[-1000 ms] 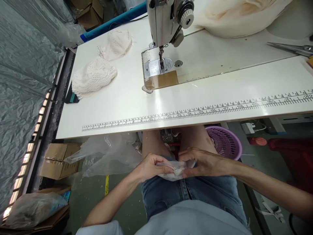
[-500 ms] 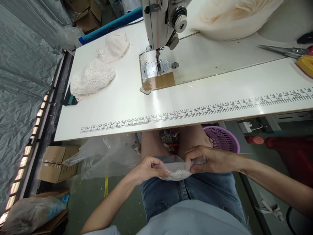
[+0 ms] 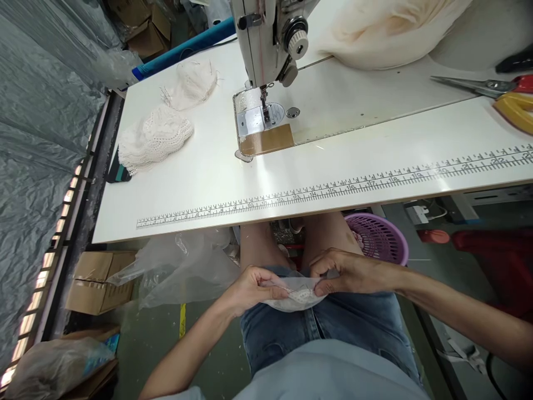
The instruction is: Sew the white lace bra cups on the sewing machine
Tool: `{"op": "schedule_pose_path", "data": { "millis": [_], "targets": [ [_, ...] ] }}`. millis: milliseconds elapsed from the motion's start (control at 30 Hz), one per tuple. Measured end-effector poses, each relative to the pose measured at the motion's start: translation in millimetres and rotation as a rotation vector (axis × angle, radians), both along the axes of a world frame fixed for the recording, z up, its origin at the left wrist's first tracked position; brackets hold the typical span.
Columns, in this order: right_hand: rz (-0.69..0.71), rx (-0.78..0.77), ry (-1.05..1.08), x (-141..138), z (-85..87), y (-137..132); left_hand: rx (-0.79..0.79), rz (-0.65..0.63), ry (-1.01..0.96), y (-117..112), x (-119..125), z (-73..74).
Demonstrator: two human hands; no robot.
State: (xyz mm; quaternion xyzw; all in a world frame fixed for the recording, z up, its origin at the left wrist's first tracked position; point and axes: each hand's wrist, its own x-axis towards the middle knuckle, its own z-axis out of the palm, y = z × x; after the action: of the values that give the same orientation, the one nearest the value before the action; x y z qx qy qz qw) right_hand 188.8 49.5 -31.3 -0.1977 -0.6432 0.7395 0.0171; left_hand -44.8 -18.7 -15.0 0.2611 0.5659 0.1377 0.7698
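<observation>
Over my lap, below the table's front edge, both hands hold a small clear plastic bag (image 3: pixel 293 294) with white lace inside. My left hand (image 3: pixel 250 289) pinches its left side with closed fingers. My right hand (image 3: pixel 350 272) pinches the bag's top right corner, fingers pressed together. Up on the white sewing table (image 3: pixel 375 150) stands the sewing machine (image 3: pixel 266 50), its needle plate (image 3: pixel 258 119) at centre. Two piles of white lace pieces (image 3: pixel 154 136) lie at the table's left.
Cream fabric (image 3: pixel 391 30) is heaped at the table's back right, with scissors (image 3: pixel 487 86) and a yellow object (image 3: pixel 516 108) at the far right. A purple basket (image 3: pixel 378 236) sits under the table by my right knee, a loose plastic bag (image 3: pixel 179 266) and cardboard boxes (image 3: pixel 97 280) at left.
My right hand has shifted along the bag's top edge, first right, then back a little, still pinching it. The left hand keeps its grip. The view has tilted slightly.
</observation>
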Motion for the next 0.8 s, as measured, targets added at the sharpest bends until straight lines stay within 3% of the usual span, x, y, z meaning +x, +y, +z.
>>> {"op": "schedule_pose_path", "data": {
  "millis": [533,800],
  "targets": [
    [0.002,-0.041,0.04,-5.9,-0.7,2.6,-0.048,0.037,-0.002,4.1,4.9,5.0],
    [0.048,-0.089,0.031,-2.0,-2.5,7.6,-0.013,-0.035,-0.063,4.9,-0.6,3.3]
  ]
}}
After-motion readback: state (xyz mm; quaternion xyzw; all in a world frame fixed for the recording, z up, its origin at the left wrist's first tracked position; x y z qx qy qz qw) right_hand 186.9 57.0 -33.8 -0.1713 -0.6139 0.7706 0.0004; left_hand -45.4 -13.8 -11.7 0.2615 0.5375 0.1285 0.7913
